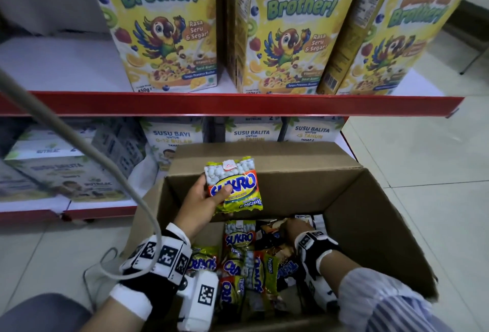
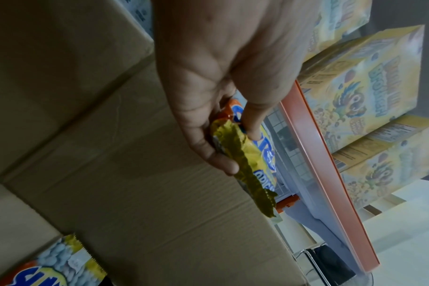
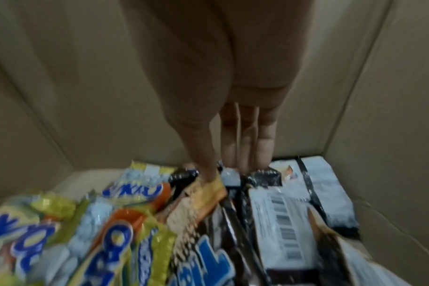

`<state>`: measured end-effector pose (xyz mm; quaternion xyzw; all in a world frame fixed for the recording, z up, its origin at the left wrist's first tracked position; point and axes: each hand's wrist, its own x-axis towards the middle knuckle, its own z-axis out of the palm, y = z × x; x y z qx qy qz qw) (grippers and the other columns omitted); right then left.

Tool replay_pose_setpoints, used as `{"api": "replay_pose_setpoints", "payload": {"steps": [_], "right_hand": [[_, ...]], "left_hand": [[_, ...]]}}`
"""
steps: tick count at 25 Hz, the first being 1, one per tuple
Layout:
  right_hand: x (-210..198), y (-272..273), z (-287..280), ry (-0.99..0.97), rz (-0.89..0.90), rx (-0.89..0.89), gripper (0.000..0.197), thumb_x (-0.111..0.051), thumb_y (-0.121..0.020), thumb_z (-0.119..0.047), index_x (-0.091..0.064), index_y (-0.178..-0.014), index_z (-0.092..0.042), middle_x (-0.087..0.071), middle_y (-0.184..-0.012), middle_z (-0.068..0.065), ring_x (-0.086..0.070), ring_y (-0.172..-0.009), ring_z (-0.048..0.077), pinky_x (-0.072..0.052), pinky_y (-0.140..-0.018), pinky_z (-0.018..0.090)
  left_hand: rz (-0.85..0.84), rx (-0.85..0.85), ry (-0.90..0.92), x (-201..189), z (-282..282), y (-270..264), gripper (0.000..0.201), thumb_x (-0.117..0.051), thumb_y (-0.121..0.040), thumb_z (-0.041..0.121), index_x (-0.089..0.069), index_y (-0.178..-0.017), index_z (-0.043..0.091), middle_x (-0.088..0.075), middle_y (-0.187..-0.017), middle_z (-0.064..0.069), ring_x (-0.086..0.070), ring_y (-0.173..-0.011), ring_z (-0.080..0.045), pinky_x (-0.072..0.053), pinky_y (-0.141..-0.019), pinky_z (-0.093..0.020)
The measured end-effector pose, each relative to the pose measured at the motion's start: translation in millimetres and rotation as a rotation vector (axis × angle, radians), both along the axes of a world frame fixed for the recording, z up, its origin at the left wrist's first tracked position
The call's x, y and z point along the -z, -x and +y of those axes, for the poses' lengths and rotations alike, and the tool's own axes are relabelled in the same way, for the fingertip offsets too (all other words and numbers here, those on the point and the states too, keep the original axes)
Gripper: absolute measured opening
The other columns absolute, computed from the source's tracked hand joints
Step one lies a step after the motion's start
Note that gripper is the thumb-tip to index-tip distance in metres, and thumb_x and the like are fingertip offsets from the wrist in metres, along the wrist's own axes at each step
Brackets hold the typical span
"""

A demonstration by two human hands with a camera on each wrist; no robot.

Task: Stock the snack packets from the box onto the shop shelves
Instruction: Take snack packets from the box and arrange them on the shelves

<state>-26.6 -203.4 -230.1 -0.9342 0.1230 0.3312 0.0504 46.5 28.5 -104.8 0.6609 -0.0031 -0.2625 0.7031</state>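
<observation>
Your left hand (image 1: 203, 199) is raised above the open brown cardboard box (image 1: 370, 215), palm turned toward you, with the thumb across the front and the fingers behind a yellow-and-orange plastic Sukro peanut packet (image 1: 234, 186). In the left wrist view the thumb and fingers (image 2: 216, 154) pinch the packet's crimped lower edge (image 2: 247, 164). The packet stands nearly upright in that hand, white coated nuts showing through the clear top, blue lettering on an orange band, "Original" at the bottom.

Your right hand (image 1: 296, 228) reaches down into the box, wrist bent, fingers straight and close together. In the right wrist view the fingertips (image 3: 245, 160) touch the top ends of the dark brown-and-white wafer packets (image 3: 282, 209) at the far wall; the hand is not closed round any of them.

Below and to the left of the right hand lie more yellow-and-orange Sukro packets (image 1: 239, 236), jumbled and overlapping on the box floor. Beyond the left hand stands the box's far flap (image 1: 264, 157), and behind it a low shelf with white baby-milk cartons (image 1: 172, 135). Above that runs a red shelf edge (image 1: 238, 105) carrying tall yellow cereal boxes with a parrot picture (image 1: 164, 27). A grey cable (image 1: 79, 146) crosses in front of the shelves on the left-hand side. Striped sleeve fabric (image 1: 391, 302) covers your right forearm.
</observation>
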Motion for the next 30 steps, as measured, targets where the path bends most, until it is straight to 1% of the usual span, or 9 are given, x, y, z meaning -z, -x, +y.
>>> {"api": "replay_pose_setpoints", "payload": {"steps": [4, 7, 10, 15, 17, 19, 25, 28, 30], "right_hand": [[2, 1, -14, -0.036, 0.007, 0.021, 0.021, -0.050, -0.093, -0.016, -0.064, -0.101, -0.003, -0.063, -0.119, 0.018, -0.060, -0.110, 0.029, -0.049, -0.089, 0.035], [14, 8, -17, -0.125, 0.088, -0.002, 0.037, -0.060, -0.087, -0.024, -0.061, -0.122, -0.012, -0.058, -0.129, 0.010, -0.056, -0.117, 0.028, -0.048, -0.097, 0.036], [17, 11, -14, -0.095, 0.115, -0.086, 0.034, -0.056, -0.089, -0.023, -0.062, -0.118, -0.007, -0.061, -0.123, 0.014, -0.060, -0.106, 0.027, -0.050, -0.086, 0.032], [-31, 3, -10, -0.269, 0.000, 0.070, 0.018, -0.058, -0.087, -0.018, -0.070, -0.092, -0.005, -0.069, -0.102, 0.014, -0.063, -0.093, 0.028, -0.050, -0.073, 0.028], [-69, 1, -14, -0.457, -0.106, 0.227, 0.011, -0.061, -0.086, -0.011, -0.062, -0.077, -0.016, -0.064, -0.084, 0.007, -0.059, -0.076, 0.018, -0.044, -0.061, 0.017], [-115, 5, -19, -0.790, -0.241, 0.423, 0.025, -0.060, -0.085, 0.004, -0.052, -0.080, -0.019, -0.057, -0.078, 0.003, -0.054, -0.068, 0.012, -0.044, -0.062, 0.017], [-196, 29, -6, -1.492, -0.579, 0.716, 0.077, -0.046, -0.078, 0.027, -0.048, -0.129, -0.030, -0.065, -0.097, 0.011, -0.065, -0.083, 0.025, -0.058, -0.067, 0.036], [-193, 28, 17, -1.689, -0.684, 0.808, 0.066, -0.045, -0.077, 0.027, -0.051, -0.115, -0.026, -0.065, -0.093, 0.013, -0.064, -0.083, 0.028, -0.054, -0.074, 0.043], [-186, 26, 34, -1.758, -0.788, 0.897, 0.050, -0.056, -0.071, 0.022, -0.051, -0.103, -0.017, -0.067, -0.091, 0.009, -0.066, -0.084, 0.022, -0.054, -0.078, 0.039]], "left_hand": [[0.001, 0.007, 0.027, -3, -4, -3, 0.044, -0.062, -0.086, 0.012, -0.048, -0.127, 0.022, -0.064, -0.123, -0.008, -0.061, -0.113, -0.027, -0.044, -0.101, -0.053], [0.001, 0.028, 0.033, -10, -10, -4, 0.042, -0.061, -0.088, 0.011, -0.048, -0.127, 0.022, -0.064, -0.122, -0.009, -0.061, -0.113, -0.029, -0.044, -0.101, -0.055], [0.002, 0.037, 0.048, -14, -13, -6, 0.045, -0.060, -0.088, 0.010, -0.046, -0.131, 0.019, -0.063, -0.124, -0.011, -0.060, -0.114, -0.030, -0.043, -0.102, -0.054], [-0.095, -0.005, 0.062, -14, -10, -8, 0.031, -0.063, -0.086, 0.013, -0.055, -0.115, 0.023, -0.069, -0.112, -0.004, -0.068, -0.096, -0.014, -0.057, -0.081, -0.028], [-0.151, -0.089, 0.050, -12, -8, -8, 0.027, -0.066, -0.084, 0.012, -0.058, -0.108, 0.023, -0.070, -0.104, 0.000, -0.070, -0.085, -0.007, -0.058, -0.069, -0.020], [-0.166, -0.185, 0.049, -11, -10, -6, 0.030, -0.067, -0.084, 0.012, -0.058, -0.112, 0.020, -0.069, -0.104, -0.002, -0.068, -0.085, -0.009, -0.057, -0.067, -0.022], [-0.213, -0.169, 0.041, -14, -26, 9, 0.031, -0.061, -0.090, 0.018, -0.052, -0.118, 0.025, -0.066, -0.107, 0.005, -0.064, -0.102, -0.016, -0.051, -0.077, -0.024], [-0.201, -0.064, 0.043, -23, -38, 20, 0.022, -0.055, -0.093, 0.031, -0.053, -0.115, 0.033, -0.065, -0.117, 0.005, -0.060, -0.112, -0.015, -0.047, -0.096, -0.035], [-0.106, 0.006, 0.214, -31, -41, 25, 0.037, -0.046, -0.086, 0.055, -0.057, -0.114, 0.033, -0.067, -0.120, 0.002, -0.063, -0.111, -0.014, -0.048, -0.095, -0.034]]}}
